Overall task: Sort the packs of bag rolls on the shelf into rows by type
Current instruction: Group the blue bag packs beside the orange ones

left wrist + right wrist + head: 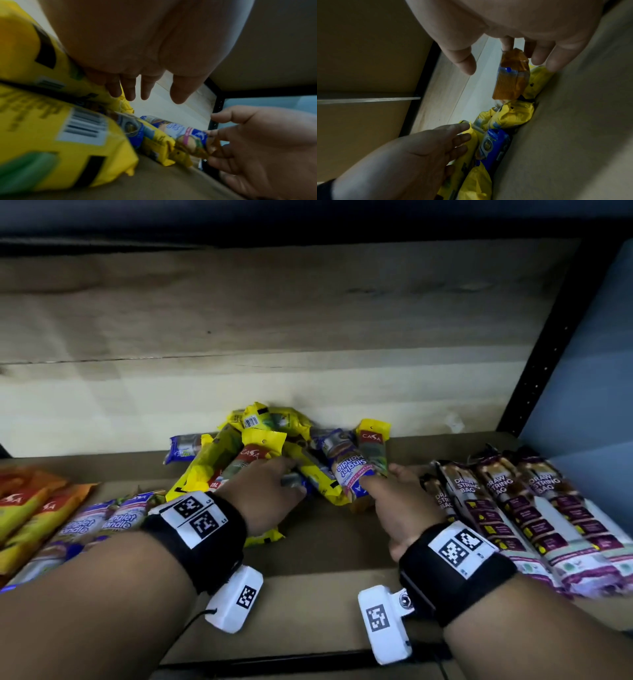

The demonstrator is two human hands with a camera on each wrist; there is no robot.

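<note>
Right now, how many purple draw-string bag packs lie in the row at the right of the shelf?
4 visible, side by side: the leftmost purple draw-string pack half hidden, the second, the third, the fourth nearest the blue side wall. More may lie hidden beyond the frame edge.

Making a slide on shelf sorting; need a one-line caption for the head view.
Both hands reach into the unsorted pile; right hand holds a Singlet Handle pack.

"DRAW STRING BAG" on purple packs (534,501) (right row)
</note>
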